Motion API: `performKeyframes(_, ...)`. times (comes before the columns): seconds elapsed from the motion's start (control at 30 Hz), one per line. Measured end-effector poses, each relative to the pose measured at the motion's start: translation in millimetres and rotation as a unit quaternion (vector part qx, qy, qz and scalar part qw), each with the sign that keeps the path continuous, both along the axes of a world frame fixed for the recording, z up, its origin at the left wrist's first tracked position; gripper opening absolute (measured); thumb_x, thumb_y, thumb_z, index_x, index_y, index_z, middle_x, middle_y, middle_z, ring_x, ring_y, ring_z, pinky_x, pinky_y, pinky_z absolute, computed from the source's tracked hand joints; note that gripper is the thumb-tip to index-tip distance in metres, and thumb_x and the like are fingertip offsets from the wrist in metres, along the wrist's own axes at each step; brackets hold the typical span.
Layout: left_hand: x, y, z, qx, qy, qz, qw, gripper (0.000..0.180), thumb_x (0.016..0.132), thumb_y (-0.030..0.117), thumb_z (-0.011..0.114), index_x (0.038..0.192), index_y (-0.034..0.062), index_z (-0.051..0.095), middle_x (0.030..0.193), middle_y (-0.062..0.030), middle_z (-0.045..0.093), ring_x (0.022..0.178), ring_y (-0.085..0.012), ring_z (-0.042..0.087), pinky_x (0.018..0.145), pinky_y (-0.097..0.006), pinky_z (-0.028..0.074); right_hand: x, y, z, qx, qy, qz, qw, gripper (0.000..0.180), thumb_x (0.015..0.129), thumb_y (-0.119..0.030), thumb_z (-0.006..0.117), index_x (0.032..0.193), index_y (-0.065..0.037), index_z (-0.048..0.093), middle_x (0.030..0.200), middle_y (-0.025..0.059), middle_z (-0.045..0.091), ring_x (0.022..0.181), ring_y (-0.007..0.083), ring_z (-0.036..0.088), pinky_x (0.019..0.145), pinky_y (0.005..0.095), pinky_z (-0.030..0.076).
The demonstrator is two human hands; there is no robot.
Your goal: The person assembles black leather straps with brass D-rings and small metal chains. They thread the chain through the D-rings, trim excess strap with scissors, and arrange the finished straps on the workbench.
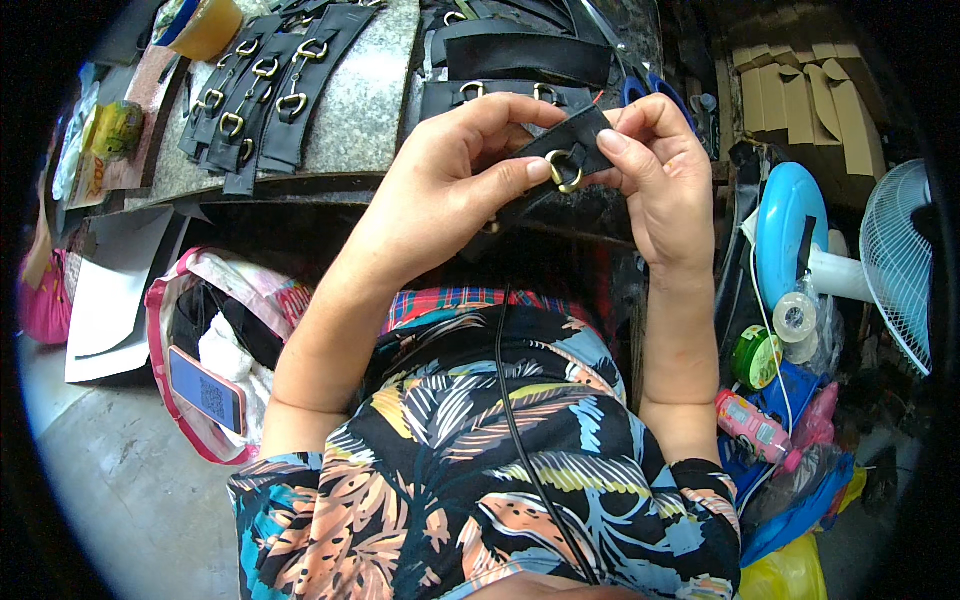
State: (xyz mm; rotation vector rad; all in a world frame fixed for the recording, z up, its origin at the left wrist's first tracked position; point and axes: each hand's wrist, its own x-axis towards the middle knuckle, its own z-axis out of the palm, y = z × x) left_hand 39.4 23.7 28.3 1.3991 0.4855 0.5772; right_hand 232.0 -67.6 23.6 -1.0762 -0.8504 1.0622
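Both hands hold a black leather-like strap [590,130] up in front of the table's near edge. A gold horseshoe-shaped ring [566,173] sits on it. My left hand [440,180] pinches the strap from the left, its thumb reaching the ring. My right hand [668,185] grips the strap's right end between thumb and fingers. Behind them on the table lie more black straps [312,85] with gold rings, side by side at the left. Another black piece with rings and a wide plain black strip [530,60] lie just beyond my hands.
Blue-handled scissors [665,92] lie beyond my right hand. An amber tape roll [205,28] and a yellow-green can [118,128] stand far left. A phone [207,390] rests in an open bag at left. At right are a fan [900,250], cardboard pieces [800,105] and a pink bottle [752,425].
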Motion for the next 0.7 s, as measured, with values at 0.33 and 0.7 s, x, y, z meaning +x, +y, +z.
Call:
performKeyframes(0.33,13,-4,-12,0.587,0.176,0.135,0.779,0.033,0.078,0.006,0.079,0.109,0.0115,0.071,0.101,-0.0081,0.067,0.094,-0.0307,0.062,0.082,-0.041,0.053,-1,-21,-8,-0.044,-0.574,-0.084,0.813,0.016,0.084,-0.002,0.074,0.099,-0.005,0.069,0.090,0.0056,0.067,0.080,0.0188,0.065,0.071,0.0316,0.051)
performKeyframes(0.7,20,-13,-38,0.533,0.093,0.102,0.835,0.019,0.075,0.013,0.082,0.091,0.0094,0.072,0.092,-0.0047,0.063,0.089,-0.0266,0.061,0.080,-0.039,0.048,15,-24,-17,0.003,-0.573,-0.119,0.811,0.011,0.079,-0.008,0.078,0.089,-0.008,0.075,0.094,0.0047,0.065,0.090,0.0251,0.064,0.077,0.0376,0.052)
